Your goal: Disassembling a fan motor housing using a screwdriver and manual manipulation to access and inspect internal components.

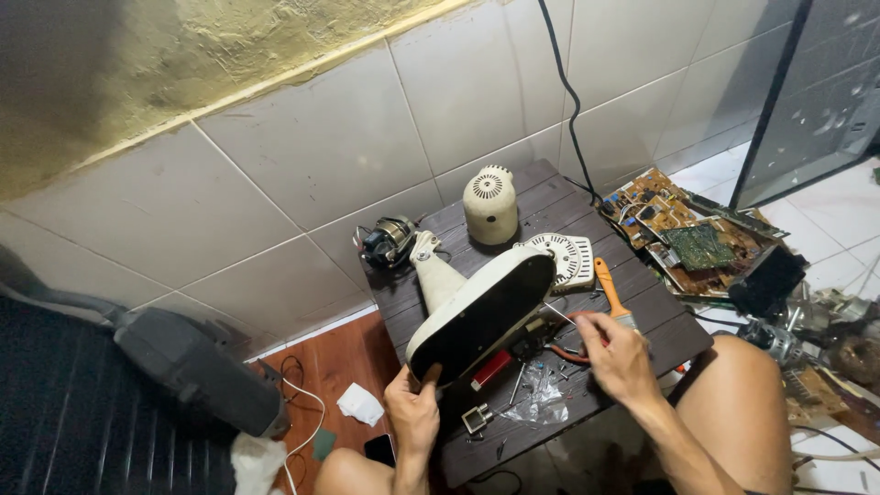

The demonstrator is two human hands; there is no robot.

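Two hands at work: left hand (412,414) grips the lower rim of a cream fan base (481,312), tilted up w/ dark underside showing; right hand (616,353) closed on red-handled pliers (561,351) beside it, over the dark desk (660,321). Paintbrush (612,291) lies nearby.

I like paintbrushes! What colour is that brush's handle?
Orange. The brush handle shows clearly in the head view.
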